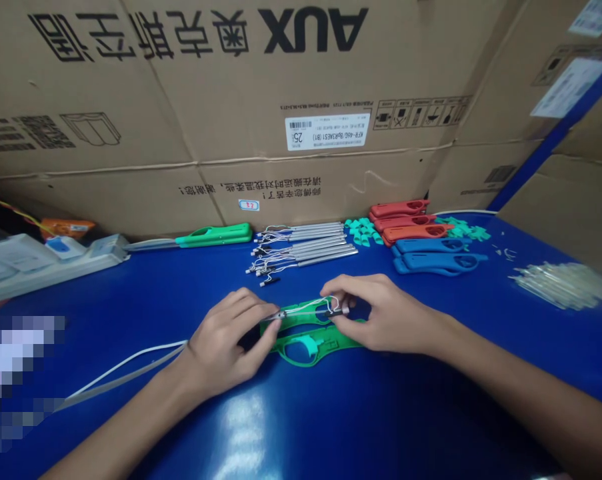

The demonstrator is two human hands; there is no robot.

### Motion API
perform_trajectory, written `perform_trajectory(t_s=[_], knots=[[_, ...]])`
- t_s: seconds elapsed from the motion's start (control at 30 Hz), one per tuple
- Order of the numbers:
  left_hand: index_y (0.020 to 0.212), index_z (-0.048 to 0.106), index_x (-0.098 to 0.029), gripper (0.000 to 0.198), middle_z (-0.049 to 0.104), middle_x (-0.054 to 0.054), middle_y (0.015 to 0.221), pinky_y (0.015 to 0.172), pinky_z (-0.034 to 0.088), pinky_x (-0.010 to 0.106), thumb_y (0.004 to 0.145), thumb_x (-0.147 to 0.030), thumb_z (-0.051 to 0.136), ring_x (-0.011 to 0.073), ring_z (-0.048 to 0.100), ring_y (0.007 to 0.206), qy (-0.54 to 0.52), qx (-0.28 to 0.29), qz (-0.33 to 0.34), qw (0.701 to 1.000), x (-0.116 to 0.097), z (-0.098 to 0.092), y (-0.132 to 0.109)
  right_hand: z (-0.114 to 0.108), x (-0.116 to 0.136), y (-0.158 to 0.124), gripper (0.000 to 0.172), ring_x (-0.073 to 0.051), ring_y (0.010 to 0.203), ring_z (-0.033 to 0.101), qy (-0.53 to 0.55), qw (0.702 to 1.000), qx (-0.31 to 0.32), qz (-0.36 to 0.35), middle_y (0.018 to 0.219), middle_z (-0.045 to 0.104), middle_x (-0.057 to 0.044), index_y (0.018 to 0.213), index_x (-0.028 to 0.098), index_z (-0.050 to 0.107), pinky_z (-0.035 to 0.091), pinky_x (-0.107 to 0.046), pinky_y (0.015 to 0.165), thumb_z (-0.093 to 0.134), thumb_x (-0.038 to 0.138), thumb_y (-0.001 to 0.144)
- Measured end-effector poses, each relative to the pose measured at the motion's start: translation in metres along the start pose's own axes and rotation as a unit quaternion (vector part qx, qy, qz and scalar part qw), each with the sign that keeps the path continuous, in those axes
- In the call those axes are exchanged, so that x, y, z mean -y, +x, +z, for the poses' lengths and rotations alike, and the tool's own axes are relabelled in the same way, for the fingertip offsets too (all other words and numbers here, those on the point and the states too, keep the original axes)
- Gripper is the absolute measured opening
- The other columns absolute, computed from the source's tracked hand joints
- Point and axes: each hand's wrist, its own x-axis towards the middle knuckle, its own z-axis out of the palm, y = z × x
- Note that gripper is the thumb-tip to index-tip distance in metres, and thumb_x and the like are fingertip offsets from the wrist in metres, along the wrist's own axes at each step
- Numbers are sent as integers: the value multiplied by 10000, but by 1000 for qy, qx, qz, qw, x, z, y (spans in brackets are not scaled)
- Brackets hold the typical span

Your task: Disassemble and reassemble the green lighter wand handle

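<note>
My left hand [233, 337] pinches the end of a thin metal tube [281, 314], mostly hidden by the fingers. Two white wires [308, 305] run from it to a small black igniter [337, 312] with a pale end. My right hand [373, 310] has thumb and fingers closed on this igniter. Just under both hands, two translucent green lighter handle halves lie on the table: the far half [303, 317] is partly covered by the wires, and the near half [325, 339] has a teal trigger [308, 343] inside its loop.
Wired metal tubes [321, 243] lie in a row behind the hands. Around them are a green handle [215, 235], teal triggers [363, 232], red handles [405, 220], blue handles [435, 257] and clear slim pieces [563, 283]. A power strip [55, 260] sits left; cardboard [231, 133] walls the back.
</note>
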Motion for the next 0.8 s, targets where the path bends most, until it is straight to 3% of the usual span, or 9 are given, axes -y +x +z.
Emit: perform_trajectory(t_s=[0.3, 0.47, 0.6, 0.8], knots=[[933, 652, -148, 84, 685, 63, 781, 635, 485, 308, 887, -157, 582, 170, 589, 687, -19, 76, -6, 997, 5, -5, -2, 0, 0, 0, 191, -119, 674, 583, 0, 998, 67, 5, 792, 682, -14, 1007, 154, 692, 447, -227, 638, 664, 149, 819], [979, 642, -154, 113, 680, 52, 805, 659, 458, 314, 882, -163, 587, 170, 583, 708, -9, 90, -7, 996, 5, -6, -3, -1, 0, 0, 190, -118, 681, 585, -3, 997, 76, 14, 803, 686, -11, 998, 160, 683, 440, -226, 645, 663, 119, 813], [901, 633, -156, 60, 665, 49, 775, 680, 424, 331, 867, -145, 585, 180, 573, 715, 0, 94, -8, 996, 2, -9, -1, -3, 1, 0, 218, -112, 670, 585, -3, 996, 83, 31, 770, 648, 8, 999, 162, 645, 431, -214, 612, 679, 102, 793], [822, 633, -168, 57, 612, 39, 721, 663, 364, 341, 841, -162, 579, 184, 509, 686, 16, 120, 4, 993, -2, -15, 0, -6, 4, 2, 147, -95, 648, 542, -1, 995, 97, 28, 724, 593, 34, 806, 176, 586, 400, -203, 592, 706, 99, 773]])
